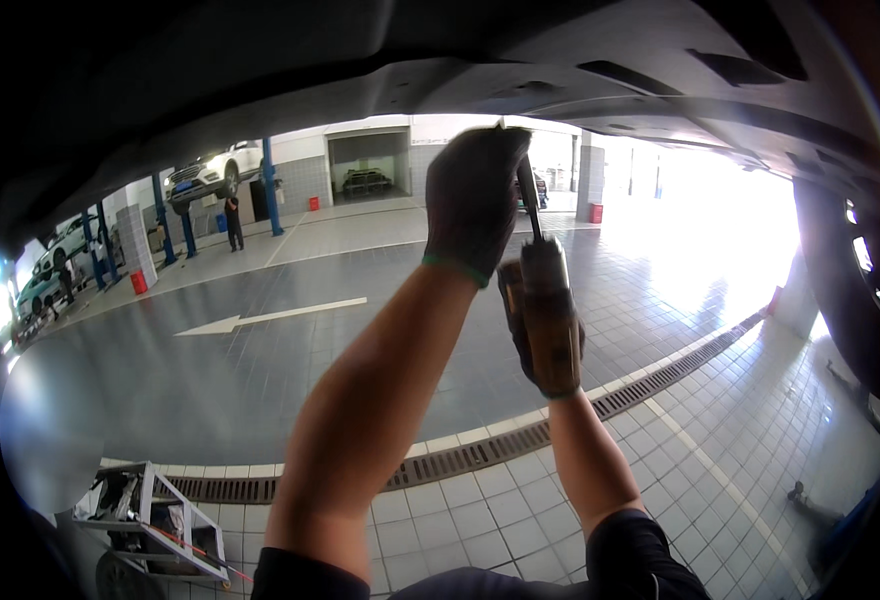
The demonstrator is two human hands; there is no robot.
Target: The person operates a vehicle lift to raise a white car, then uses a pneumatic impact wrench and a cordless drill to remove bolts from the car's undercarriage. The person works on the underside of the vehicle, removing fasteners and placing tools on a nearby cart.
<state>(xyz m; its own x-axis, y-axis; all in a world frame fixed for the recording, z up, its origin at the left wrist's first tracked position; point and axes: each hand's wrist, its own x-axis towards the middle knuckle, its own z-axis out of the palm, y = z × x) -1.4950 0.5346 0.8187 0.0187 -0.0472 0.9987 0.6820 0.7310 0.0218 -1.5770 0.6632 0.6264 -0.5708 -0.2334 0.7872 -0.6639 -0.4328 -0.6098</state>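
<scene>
My left hand (470, 200), in a dark glove with a green cuff, is raised to the dark car underbody (430, 90) above me. Its fingers are closed at the upper part of a long dark shaft (531, 205); whether they grip it is hidden. Below and right of it, my gloved right hand (522, 355) holds a yellowish-black power tool (548, 305) upright, with the shaft rising from its silver nose.
A car wheel (870, 280) hangs at right. A metal cart (150, 505) stands lower left. A drain grate (470, 458) crosses the tiled floor (470, 520). At back left, a person (234, 222) stands under a raised white car (210, 170) beside blue lift posts (273, 190).
</scene>
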